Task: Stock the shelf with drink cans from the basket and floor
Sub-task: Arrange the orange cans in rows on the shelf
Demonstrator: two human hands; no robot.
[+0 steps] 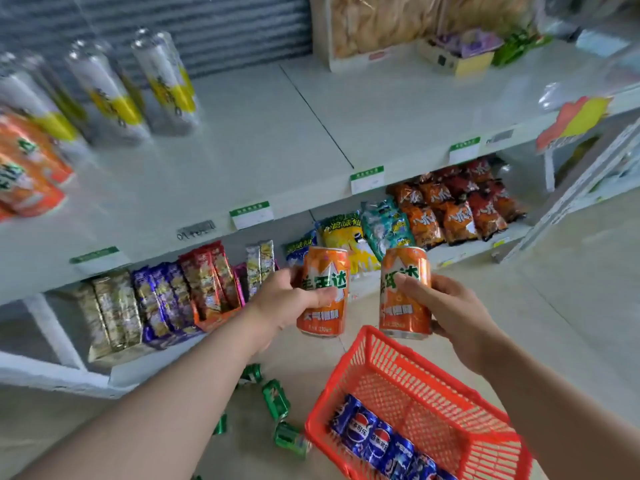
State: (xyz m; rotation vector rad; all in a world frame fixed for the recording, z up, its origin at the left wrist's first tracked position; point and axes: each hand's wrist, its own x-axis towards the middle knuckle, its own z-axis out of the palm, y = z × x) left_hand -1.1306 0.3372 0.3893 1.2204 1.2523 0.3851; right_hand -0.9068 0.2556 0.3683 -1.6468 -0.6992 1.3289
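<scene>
Two cans: left can (323, 268) and right can (405, 306), both orange, upright, side by side but not touching, held up in front of the lower shelf and above the basket's far corner.
Left hand (287, 299): you've got it wrapped round the left can, thumb across the label.
Right hand (450, 313): gripping the right can from the side, thumb on the front.
Basket (433, 386): red, sitting on the floor (571, 289) under your right arm, with a row of blue cans (374, 441) lying along its near-left side.
Green cans (277, 400): tipped over on the floor just left of the basket.
Shelf (242, 161): white top tier, tall silver-yellow cans (166, 84) standing at the back left, orange shelf cans (27, 168) at the far left edge, pretty blurry.
Lower shelf (124, 374): snack packs (194, 292) on the left, chip bags (460, 206) further right.
</scene>
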